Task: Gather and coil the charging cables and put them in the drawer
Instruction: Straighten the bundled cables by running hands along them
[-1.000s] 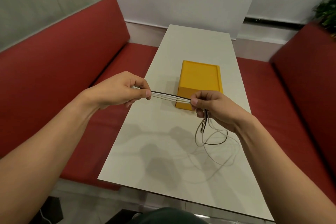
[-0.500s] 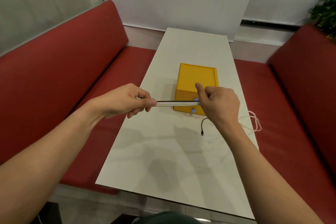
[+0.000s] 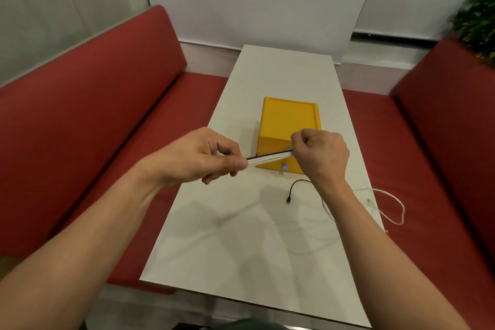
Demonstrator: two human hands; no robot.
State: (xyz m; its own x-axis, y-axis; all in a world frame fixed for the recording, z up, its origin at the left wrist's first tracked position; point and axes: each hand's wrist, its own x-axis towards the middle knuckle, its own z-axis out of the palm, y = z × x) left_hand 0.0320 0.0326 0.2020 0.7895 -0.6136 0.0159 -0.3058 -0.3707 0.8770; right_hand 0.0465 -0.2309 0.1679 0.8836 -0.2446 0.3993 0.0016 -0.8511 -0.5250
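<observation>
Two hands, one yellow drawer unit (image 3: 289, 118), one white table (image 3: 241, 249).

Cable bundle (image 3: 267, 159): one black strand on top, white strands too tightly packed to count. Held taut above table, in front of drawer unit. Long axis left-right, right end slightly higher.

Left hand (image 3: 198, 158): thumb and fingers pinch left end. Right hand (image 3: 320, 155): fist clamped round right end.

Since a second ago: right hand turned knuckles-up. Loose tails swung from below it to its right. Black plug end (image 3: 288, 199) now lies on table, white loop (image 3: 396, 211) hangs over right edge.

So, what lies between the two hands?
In the head view, a taut bundle of white and black charging cables spans from left hand to right hand.
</observation>
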